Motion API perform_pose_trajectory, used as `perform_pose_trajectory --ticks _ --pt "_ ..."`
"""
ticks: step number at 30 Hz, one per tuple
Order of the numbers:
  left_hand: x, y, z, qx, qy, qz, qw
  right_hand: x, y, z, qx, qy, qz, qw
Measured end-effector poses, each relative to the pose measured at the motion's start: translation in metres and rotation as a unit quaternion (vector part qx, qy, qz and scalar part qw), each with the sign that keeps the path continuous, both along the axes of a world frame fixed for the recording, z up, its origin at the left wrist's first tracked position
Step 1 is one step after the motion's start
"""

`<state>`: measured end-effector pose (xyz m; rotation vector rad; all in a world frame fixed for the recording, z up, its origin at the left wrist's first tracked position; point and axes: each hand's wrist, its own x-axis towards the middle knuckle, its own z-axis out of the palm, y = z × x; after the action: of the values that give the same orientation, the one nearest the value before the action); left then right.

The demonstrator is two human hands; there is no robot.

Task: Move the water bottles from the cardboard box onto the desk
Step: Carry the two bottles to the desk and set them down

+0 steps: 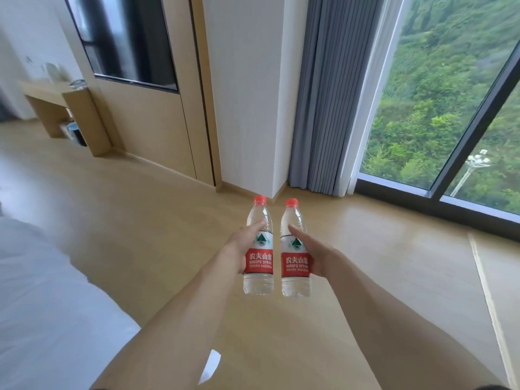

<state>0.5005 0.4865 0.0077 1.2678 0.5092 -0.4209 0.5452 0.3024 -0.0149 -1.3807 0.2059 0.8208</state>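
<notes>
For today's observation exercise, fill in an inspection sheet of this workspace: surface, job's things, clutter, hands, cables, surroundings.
Surface: wooden desk far left by the wall, blurred items on it.
Job's things: two red-capped water bottles, left bottle and right bottle, upright, held in the air; cardboard box not seen.
Clutter: white scrap on the floor.
Hands: left hand and right hand each grip one bottle.
Cables: nothing seen.
Surroundings: wall screen, grey curtain, window, white bed.
</notes>
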Motion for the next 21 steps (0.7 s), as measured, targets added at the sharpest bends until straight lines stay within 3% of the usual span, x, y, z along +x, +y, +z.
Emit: perform_pose_trajectory --ticks 10,21 --pt "0.096 0.055 -0.012 -0.003 0.020 0.026 0.999 0.117 0.058 -0.017 0.017 0.000 0.032 0.999" --pt "0.242 0.175 -0.017 -0.042 0.012 0.040 0.998 0.279 0.190 -0.013 -0.017 -0.007 0.082 0.996"
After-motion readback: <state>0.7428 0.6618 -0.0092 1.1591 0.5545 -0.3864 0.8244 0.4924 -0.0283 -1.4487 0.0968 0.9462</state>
